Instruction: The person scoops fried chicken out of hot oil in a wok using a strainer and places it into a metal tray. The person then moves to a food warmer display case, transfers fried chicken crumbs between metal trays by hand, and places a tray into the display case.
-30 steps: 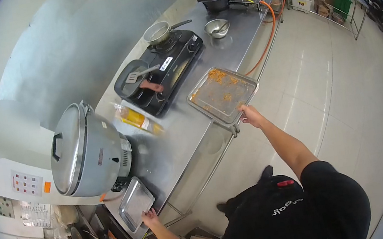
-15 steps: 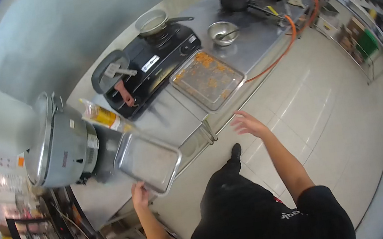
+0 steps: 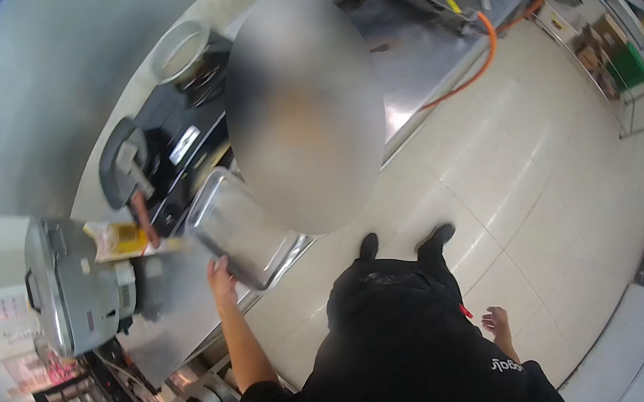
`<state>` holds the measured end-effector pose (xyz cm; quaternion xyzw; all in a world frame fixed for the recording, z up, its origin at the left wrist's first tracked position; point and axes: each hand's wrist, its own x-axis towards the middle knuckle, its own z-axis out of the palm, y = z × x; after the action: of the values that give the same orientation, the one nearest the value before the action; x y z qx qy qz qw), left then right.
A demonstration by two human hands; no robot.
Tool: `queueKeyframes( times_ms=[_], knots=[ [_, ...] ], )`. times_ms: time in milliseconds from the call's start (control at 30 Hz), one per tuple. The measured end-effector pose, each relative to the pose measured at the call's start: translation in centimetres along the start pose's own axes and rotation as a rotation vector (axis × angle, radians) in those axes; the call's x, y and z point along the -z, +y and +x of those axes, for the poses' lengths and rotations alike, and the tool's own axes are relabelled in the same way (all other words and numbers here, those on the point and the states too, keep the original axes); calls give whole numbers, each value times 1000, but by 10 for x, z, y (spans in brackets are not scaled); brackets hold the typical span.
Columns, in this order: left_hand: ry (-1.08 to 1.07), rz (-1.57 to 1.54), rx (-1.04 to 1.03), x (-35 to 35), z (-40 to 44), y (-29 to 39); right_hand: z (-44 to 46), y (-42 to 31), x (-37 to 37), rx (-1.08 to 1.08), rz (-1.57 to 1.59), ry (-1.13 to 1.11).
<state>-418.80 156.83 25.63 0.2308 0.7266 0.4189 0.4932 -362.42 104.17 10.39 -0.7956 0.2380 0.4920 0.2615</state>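
My left hand [image 3: 222,281] is closed on the near left edge of a shallow metal tray [image 3: 239,225]. The tray is at the counter's front edge, beside the black gas stove [image 3: 180,143]; a blurred oval covers part of the view at its right. My right hand [image 3: 496,321] hangs low at my side over the floor, holding nothing, its fingers loosely apart. On the stove's left end sits a grey pan [image 3: 113,168] with a spatula [image 3: 131,169] across it. A yellow-labelled plastic packet [image 3: 120,239] lies left of the tray.
A large rice cooker [image 3: 79,288] stands at the left of the metal counter [image 3: 176,304]. At the stove's far end is a round pan [image 3: 181,49]. An orange hose [image 3: 491,45] runs off the counter's far right. Metal shelving [image 3: 609,78] stands across the tiled floor [image 3: 494,193].
My left hand has moved the tray up and inward, closer to the stove. My right hand has dropped from beside the counter to my side. The view has shifted, and a blurred oval now hides the other tray.
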Motion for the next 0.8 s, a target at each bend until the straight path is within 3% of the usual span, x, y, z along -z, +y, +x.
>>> queueKeyframes(
  times_ms=[33,67,133,167,233,333,400,433,533,600,733,800],
  knots=[
    [-30,-62,-119,6,-4,-7,3,-8,0,-12,3,-24],
    [180,160,-128,-3,3,-7,9,-21,2,-6,-50,-90],
    [568,855,-680,-9,20,-26,28,-72,1,37,-177,-194],
    [736,909,-894,-44,-1,-12,49,-103,0,64,-260,-242],
    [719,797,-995,-160,-86,40,89,-166,8,327,-191,-274],
    [572,629,-1214,-309,-145,59,103,-275,44,588,-364,-183],
    [289,450,-1247,-414,-187,62,138,-340,75,847,-612,-122],
    [153,475,-1283,-459,-200,57,136,-377,94,790,-551,-131],
    [-233,581,-1319,-577,-282,55,140,-469,156,966,-465,-25],
    [-418,516,-1206,-636,-303,29,129,-524,195,925,-339,-38],
    [-819,505,-776,-736,-325,-29,147,-600,250,829,-240,1],
    [-1079,641,-844,-785,-324,-47,186,-615,264,773,-295,18]
  ],
)
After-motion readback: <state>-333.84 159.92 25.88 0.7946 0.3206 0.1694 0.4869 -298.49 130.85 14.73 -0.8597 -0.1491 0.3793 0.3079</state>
